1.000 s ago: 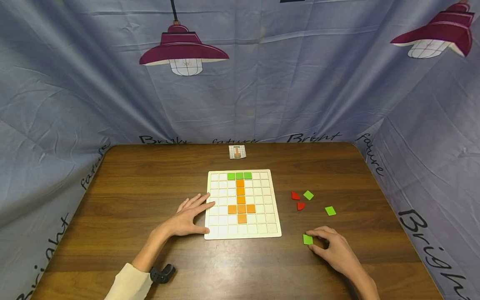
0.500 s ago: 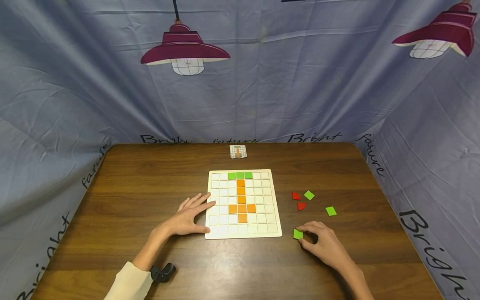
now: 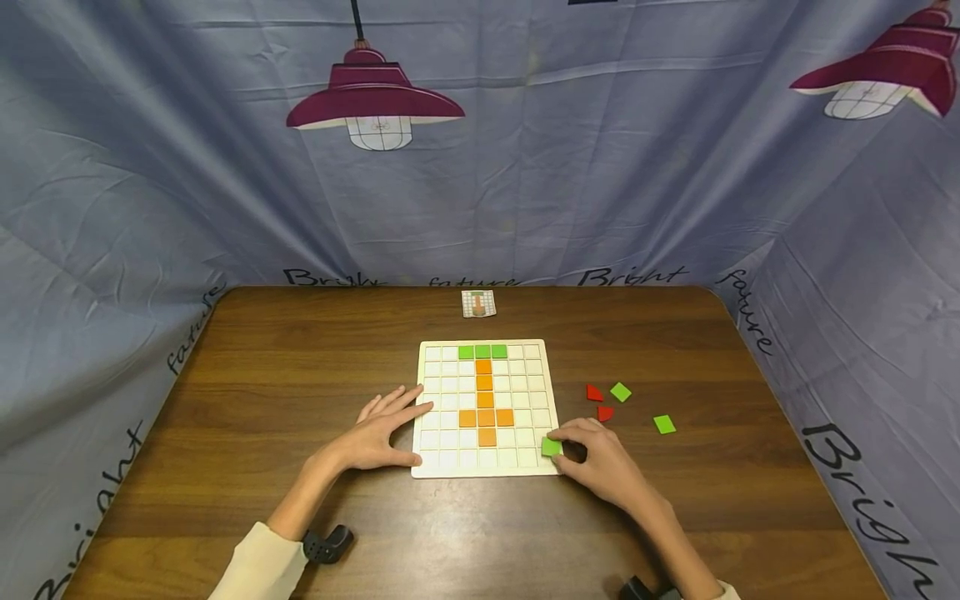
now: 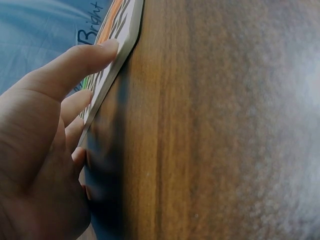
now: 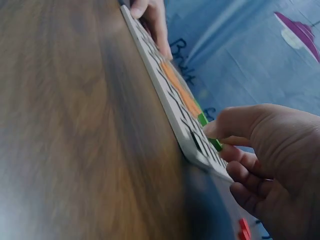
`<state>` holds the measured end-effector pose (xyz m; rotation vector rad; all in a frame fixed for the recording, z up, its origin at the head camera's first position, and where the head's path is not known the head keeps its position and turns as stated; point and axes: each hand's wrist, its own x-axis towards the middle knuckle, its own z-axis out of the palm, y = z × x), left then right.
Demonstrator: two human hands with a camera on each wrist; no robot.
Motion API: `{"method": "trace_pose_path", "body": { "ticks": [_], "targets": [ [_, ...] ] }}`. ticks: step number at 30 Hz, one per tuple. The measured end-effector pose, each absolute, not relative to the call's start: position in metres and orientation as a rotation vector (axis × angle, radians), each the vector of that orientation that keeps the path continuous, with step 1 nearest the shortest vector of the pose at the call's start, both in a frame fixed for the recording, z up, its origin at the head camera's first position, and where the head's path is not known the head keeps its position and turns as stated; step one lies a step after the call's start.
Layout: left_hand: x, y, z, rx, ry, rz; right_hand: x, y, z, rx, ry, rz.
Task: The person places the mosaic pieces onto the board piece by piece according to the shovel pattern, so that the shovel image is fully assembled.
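A green square tile (image 3: 551, 447) is being pinched between the thumb and fingers of the right hand (image 3: 603, 467), the grip being no wider than the tile. It is being held at the near right corner of the white grid board (image 3: 521, 383); whether the cells there are being touched by it cannot be told. The left hand (image 3: 375, 440) is being held widely spread, and the board's left edge is being touched by its thumb and fingertips. In the right wrist view, the tile is being largely covered by the fingers, only a blurred green sliver being shown. In the left wrist view, the board is being cut off at the top. A black wristband (image 3: 637, 588) is being cropped by the head view's lower border. On a small card (image 3: 478, 304) behind the board, fine detail is being lost.
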<state>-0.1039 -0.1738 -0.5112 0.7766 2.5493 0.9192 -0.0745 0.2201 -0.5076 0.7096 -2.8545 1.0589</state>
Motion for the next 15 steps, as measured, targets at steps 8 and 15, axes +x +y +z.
{"method": "trace_pose_path", "body": {
  "ticks": [8,15],
  "targets": [
    [-0.104,-0.174,-0.512,0.778,2.550,0.925,-0.084,0.196,-0.506,0.781,-2.857,1.063],
    [-0.104,-0.175,-0.512,0.773,2.552,0.910,-0.090,0.181,-0.512,0.876,-2.830,1.049]
  ]
}}
